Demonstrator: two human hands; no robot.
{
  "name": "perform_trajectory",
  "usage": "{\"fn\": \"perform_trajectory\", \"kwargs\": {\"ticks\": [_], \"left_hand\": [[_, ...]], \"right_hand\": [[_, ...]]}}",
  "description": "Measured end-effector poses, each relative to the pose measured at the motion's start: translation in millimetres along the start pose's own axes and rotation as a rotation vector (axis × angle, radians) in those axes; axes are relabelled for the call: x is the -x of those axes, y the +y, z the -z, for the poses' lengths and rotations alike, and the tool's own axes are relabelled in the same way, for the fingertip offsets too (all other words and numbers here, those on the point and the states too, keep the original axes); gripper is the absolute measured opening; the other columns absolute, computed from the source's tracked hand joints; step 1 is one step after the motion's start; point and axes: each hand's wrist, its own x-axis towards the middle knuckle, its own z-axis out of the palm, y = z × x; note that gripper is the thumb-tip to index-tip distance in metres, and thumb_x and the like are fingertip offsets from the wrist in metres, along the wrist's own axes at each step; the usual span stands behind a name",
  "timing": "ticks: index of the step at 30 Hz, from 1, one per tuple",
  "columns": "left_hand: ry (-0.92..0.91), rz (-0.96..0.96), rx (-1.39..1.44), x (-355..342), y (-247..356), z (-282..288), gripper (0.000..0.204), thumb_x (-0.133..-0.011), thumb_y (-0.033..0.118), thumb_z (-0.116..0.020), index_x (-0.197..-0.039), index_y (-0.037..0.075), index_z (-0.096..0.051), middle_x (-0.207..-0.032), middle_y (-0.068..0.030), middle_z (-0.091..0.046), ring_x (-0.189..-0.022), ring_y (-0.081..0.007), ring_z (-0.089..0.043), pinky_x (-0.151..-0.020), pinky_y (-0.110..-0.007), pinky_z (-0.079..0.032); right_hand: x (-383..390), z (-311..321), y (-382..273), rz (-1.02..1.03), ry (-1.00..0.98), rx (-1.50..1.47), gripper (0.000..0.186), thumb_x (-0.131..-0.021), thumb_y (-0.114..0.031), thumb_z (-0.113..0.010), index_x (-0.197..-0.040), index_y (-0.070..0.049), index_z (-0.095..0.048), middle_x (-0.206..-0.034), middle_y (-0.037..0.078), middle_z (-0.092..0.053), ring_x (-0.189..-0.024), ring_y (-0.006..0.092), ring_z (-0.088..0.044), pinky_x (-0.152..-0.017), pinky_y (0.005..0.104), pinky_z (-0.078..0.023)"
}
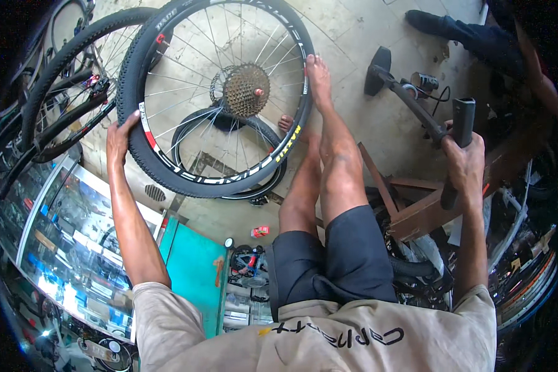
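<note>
A bicycle wheel (128,80) with a knobby black tyre stands tilted in front of me, its cassette (247,90) toward me. My left hand (121,139) is closed on the tyre's left side, thumb on top and the other fingers partly hidden. To the right, my right hand (466,162) is wrapped round the handle of a black floor pump (418,111), which leans away from me with its foot on the floor. My bare right foot (319,77) is against the wheel's right edge, and my left foot shows behind the spokes. Where the pump's hose ends I cannot make out.
Another wheel ring (186,133) lies under the tilted wheel. Bicycles (62,80) crowd the far left, above a glass display case (74,235). A turquoise panel (192,260) is beside my left thigh. Brown metal frame (437,208) stands at right; another person's leg (477,43) is far right.
</note>
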Motion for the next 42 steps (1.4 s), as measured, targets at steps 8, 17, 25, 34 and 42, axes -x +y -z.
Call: {"fn": "perform_trajectory", "kwargs": {"ticks": [8, 17, 25, 34, 42], "left_hand": [[0.149, -0.115, 0.082, -16, 2, -21, 0.073, -0.076, 0.053, -0.081, -0.118, -0.006, -0.071, -0.111, -0.0186, -0.074, -0.101, -0.0277, -0.070, -0.095, -0.037, -0.049], [0.196, -0.126, 0.070, -10, 1, -22, 0.074, -0.075, 0.052, -0.082, -0.118, -0.007, -0.070, -0.111, -0.0191, -0.074, -0.102, -0.0291, -0.070, -0.096, -0.037, -0.049], [0.202, -0.169, 0.037, -4, -3, -26, 0.077, -0.075, 0.054, -0.081, -0.119, -0.008, -0.069, -0.111, -0.0187, -0.074, -0.100, -0.0280, -0.070, -0.095, -0.036, -0.050], [0.234, -0.217, 0.047, -15, -10, -26, 0.086, -0.072, 0.058, -0.081, -0.119, -0.012, -0.066, -0.113, -0.0241, -0.072, -0.104, -0.0333, -0.069, -0.097, -0.038, -0.048], [0.265, -0.179, 0.076, 7, 8, -26, 0.061, -0.080, 0.049, -0.079, -0.113, -0.002, -0.072, -0.099, -0.0162, -0.076, -0.091, -0.0283, -0.071, -0.088, -0.038, -0.051]], "right_hand": [[10, -4, -1, 0.020, -0.012, 0.024, 0.032, -0.082, -0.026, -0.068, -0.077, 0.004, -0.060, -0.060, 0.002, -0.055, -0.055, 0.0126, -0.050, -0.053, 0.0324, -0.043], [17, -9, 16, 0.098, 0.027, 0.066, 0.033, -0.083, -0.029, -0.066, -0.077, 0.003, -0.060, -0.061, 0.003, -0.055, -0.055, 0.0127, -0.049, -0.054, 0.0346, -0.043], [18, -13, 32, 0.108, 0.023, 0.067, 0.033, -0.084, -0.030, -0.067, -0.076, 0.001, -0.058, -0.061, 0.001, -0.052, -0.056, 0.0109, -0.046, -0.053, 0.0334, -0.040], [25, -12, 9, 0.070, 0.008, 0.007, 0.028, -0.083, -0.024, -0.071, -0.085, 0.004, -0.067, -0.060, 0.001, -0.056, -0.055, 0.0106, -0.050, -0.051, 0.0319, -0.041], [25, -6, -33, -0.073, -0.045, 0.035, 0.024, -0.079, -0.019, -0.068, -0.081, 0.005, -0.062, -0.061, 0.006, -0.057, -0.058, 0.0120, -0.052, -0.058, 0.0344, -0.046]]}}
